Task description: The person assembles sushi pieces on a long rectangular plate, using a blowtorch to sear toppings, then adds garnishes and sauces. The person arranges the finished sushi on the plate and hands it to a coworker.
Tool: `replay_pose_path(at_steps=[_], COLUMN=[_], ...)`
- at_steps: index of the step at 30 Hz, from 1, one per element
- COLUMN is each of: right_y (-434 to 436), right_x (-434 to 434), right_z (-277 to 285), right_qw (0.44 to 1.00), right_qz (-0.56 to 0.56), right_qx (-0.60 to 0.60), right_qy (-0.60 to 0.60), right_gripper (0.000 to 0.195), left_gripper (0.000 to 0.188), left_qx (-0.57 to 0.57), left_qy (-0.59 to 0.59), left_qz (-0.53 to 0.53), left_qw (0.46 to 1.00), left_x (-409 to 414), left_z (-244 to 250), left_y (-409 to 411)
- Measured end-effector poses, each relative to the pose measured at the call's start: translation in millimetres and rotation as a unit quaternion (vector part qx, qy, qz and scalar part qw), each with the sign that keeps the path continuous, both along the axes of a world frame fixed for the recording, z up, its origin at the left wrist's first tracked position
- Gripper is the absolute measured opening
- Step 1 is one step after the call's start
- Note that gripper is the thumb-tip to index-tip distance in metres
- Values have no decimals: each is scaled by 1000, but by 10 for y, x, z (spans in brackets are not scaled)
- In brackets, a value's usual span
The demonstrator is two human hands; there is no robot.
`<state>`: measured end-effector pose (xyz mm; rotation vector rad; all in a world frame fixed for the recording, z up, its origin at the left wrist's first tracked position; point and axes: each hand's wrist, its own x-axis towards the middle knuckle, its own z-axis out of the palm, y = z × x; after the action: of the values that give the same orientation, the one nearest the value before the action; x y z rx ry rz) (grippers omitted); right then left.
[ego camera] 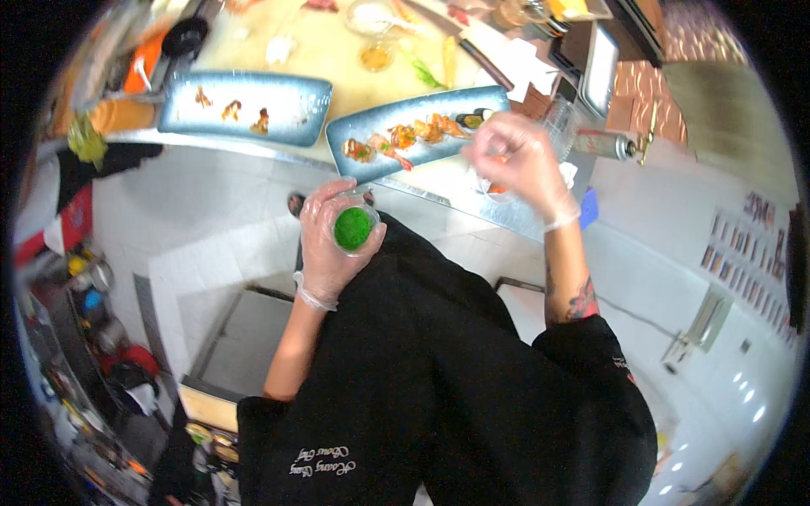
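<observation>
My left hand (326, 234), in a clear plastic glove, is wrapped around a small clear cup. Bright green grains, which look like fish roe, fill the cup (353, 229). My gloved right hand (516, 155) hovers over the right end of a blue-rimmed rectangular plate (354, 136), thumb and fingertips drawn together. Whether a pinch of something sits between them is too blurred to tell. Along that plate runs a row of sushi pieces (403, 135), several with green or orange topping, and dark-wrapped pieces (469, 120) near my right fingers. Partly hidden below that hand stands a clear tub of orange food (497, 188).
A second blue-rimmed plate (278, 114) at left bears small browned pieces. Behind lie a cream cutting board (304, 38), a dark-handled knife (487, 65) and a bowl with a white spoon (373, 18). A gas torch canister (601, 145) lies at right.
</observation>
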<state>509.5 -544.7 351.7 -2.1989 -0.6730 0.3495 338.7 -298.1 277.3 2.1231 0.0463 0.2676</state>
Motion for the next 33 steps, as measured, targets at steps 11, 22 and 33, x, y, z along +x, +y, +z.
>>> replay_pose_path(at_steps=[11,22,33], right_y=[899,2345,2577], right_x=[-1291,-2542,-2956], right_z=[236,16,-547], right_qw=[984,951,959], right_qz=[43,206,173], right_qx=[-21,151,161], right_qy=[170,-172,-154], right_gripper=[29,48,44], left_gripper=[50,43,44], left_qx=[-32,-228,-293], left_qy=[-68,119,149], left_qz=[-84,8,-23], left_qw=[994,966,944], left_x=[-556,-1572,-1757], left_z=[182,338,-43], left_y=[591,1567,1792])
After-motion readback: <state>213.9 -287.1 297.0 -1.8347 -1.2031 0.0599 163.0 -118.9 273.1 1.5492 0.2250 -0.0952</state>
